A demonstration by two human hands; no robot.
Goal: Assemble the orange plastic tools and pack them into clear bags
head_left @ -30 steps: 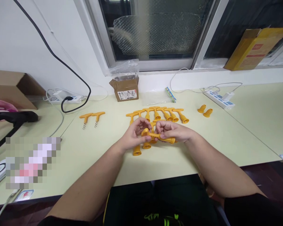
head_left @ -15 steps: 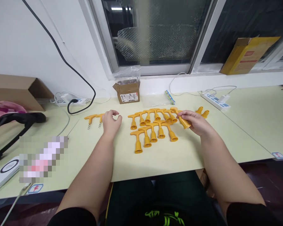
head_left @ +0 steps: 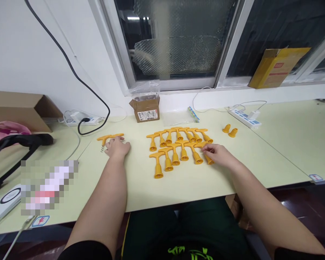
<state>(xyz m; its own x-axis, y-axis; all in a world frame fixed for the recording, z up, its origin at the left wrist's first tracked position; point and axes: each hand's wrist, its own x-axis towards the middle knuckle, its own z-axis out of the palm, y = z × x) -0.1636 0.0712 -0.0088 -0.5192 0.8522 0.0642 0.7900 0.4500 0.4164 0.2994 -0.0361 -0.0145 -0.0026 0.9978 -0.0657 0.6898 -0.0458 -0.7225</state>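
My left hand (head_left: 117, 147) lies over the yellow corkscrew handle (head_left: 117, 135), fingers forward and thumb apart to the right; its metal spiral is hidden under the hand. Just left of it is another corkscrew handle (head_left: 104, 138) with a bare spiral. My right hand (head_left: 219, 155) pinches a yellow corkscrew (head_left: 209, 159) fitted with a bell-shaped sleeve, at the right end of the front row. Similar sleeved corkscrews (head_left: 175, 155) lie in two rows between my hands. Two loose yellow sleeves (head_left: 233, 133) rest farther back on the right.
Behind the rows stand a small brown carton (head_left: 146, 110) and a flat clear plastic bag (head_left: 177, 117). Power strips (head_left: 245, 117) with cables sit near the wall. A black-framed object (head_left: 21, 137), a white round-ringed device (head_left: 9, 196) and a large box (head_left: 18, 106) occupy the left side.
My right hand has brought its sleeved corkscrew down to the front row's right end. My left hand has moved left and down onto a bare corkscrew handle. The view has shifted slightly.
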